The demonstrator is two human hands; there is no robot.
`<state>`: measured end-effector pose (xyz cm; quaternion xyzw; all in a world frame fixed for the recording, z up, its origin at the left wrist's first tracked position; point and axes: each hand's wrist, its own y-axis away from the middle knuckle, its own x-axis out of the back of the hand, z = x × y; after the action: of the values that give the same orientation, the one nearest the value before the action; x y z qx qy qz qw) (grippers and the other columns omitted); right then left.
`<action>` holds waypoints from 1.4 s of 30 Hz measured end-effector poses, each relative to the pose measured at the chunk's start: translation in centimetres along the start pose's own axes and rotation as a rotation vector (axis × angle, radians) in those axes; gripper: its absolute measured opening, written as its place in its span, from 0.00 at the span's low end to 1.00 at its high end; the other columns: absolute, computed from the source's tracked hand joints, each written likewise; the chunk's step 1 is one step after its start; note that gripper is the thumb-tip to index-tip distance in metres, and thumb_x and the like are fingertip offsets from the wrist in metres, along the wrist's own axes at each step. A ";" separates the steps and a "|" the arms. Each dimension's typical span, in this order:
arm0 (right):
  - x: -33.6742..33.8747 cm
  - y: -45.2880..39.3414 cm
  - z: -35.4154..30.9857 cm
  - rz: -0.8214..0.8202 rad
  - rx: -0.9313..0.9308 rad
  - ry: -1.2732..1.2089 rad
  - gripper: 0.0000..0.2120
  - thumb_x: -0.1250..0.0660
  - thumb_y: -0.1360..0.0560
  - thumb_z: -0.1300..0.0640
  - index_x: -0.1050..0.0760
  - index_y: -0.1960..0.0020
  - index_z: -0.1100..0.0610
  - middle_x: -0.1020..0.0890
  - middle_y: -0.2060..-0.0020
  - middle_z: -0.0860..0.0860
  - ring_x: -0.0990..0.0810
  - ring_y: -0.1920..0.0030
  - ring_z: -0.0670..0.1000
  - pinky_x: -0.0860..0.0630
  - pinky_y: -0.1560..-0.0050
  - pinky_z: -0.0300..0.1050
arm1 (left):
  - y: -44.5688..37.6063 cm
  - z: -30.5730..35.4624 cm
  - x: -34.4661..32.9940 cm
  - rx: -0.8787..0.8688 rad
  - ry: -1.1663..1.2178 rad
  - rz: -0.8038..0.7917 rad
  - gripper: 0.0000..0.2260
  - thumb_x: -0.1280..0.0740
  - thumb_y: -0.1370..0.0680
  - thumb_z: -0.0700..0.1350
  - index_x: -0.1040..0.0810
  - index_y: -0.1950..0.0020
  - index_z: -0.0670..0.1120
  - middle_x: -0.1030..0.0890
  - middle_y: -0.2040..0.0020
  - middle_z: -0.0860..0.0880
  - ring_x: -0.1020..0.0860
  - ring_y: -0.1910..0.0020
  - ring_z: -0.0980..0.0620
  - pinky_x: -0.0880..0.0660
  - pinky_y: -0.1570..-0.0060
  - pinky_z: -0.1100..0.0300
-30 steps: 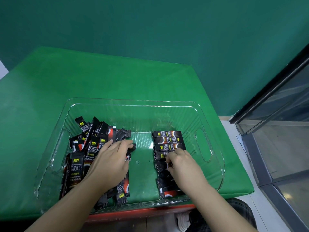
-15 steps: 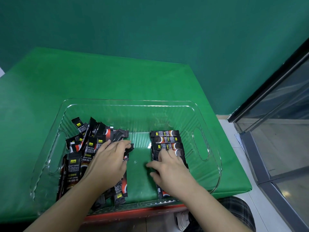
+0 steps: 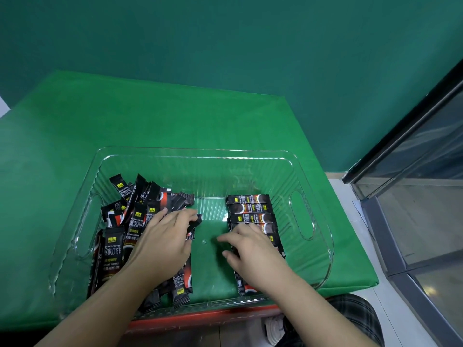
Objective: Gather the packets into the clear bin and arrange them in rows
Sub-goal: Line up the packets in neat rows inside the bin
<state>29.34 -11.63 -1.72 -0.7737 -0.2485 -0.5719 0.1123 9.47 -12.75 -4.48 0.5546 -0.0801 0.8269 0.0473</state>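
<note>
Clear bin (image 3: 323, 236) holds every packet. Right hand (image 3: 253, 249) has slid off the row (image 3: 250, 211) toward the centre, fingers spread, empty; left hand (image 3: 162, 239) stays clamped on a packet (image 3: 195, 222) atop the pile (image 3: 130, 221), likely next.

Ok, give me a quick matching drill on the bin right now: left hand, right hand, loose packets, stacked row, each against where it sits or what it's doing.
Things:
1. left hand
2. right hand
3. loose pile of packets
4. neat row of packets

Descriptions:
A. lined up in the right part of the clear bin
B. jumbled in the left part of the bin
C. resting on the jumbled heap
D. fingers spread at the lined-up row's near end

Pairs: 1-C, 2-D, 3-B, 4-A
</note>
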 end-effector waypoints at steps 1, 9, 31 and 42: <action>0.1 -0.4 -0.2 0.002 0.002 -0.028 0.18 0.39 0.21 0.52 0.30 0.31 0.49 0.26 0.42 0.49 0.33 0.39 0.51 0.36 0.37 0.44 | 0.0 0.0 0.0 -0.001 0.005 0.004 0.25 0.36 0.23 0.44 0.38 0.27 0.48 0.30 0.31 0.58 0.36 0.30 0.60 0.57 0.29 0.61; -0.6 -5.5 -1.6 0.067 -0.005 -0.112 0.21 0.37 0.23 0.61 0.32 0.31 0.55 0.27 0.35 0.51 0.33 0.36 0.54 0.37 0.35 0.45 | 0.0 0.1 0.0 -0.003 0.001 0.017 0.26 0.34 0.24 0.43 0.38 0.27 0.48 0.29 0.31 0.56 0.34 0.30 0.58 0.56 0.29 0.62; 6.2 -2.5 1.6 -0.059 -0.195 -0.232 0.04 0.36 0.22 0.55 0.22 0.49 0.51 0.20 0.58 0.47 0.23 0.60 0.47 0.29 0.61 0.38 | -0.2 0.1 -0.1 -0.009 -0.031 0.000 0.19 0.40 0.20 0.50 0.35 0.29 0.52 0.30 0.30 0.57 0.39 0.27 0.60 0.56 0.27 0.58; 5.3 -1.4 1.0 -0.017 -0.309 -0.555 0.09 0.36 0.22 0.63 0.27 0.59 0.52 0.22 0.68 0.47 0.23 0.72 0.41 0.25 0.68 0.32 | 0.1 0.2 0.7 -0.075 -0.062 -0.086 0.28 0.45 0.26 0.66 0.37 0.28 0.59 0.35 0.27 0.59 0.46 0.25 0.59 0.61 0.29 0.58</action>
<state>30.66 -8.61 2.79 -0.9060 -0.1863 -0.3708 -0.0836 9.37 -12.93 -3.72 0.5806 -0.0887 0.8030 0.1011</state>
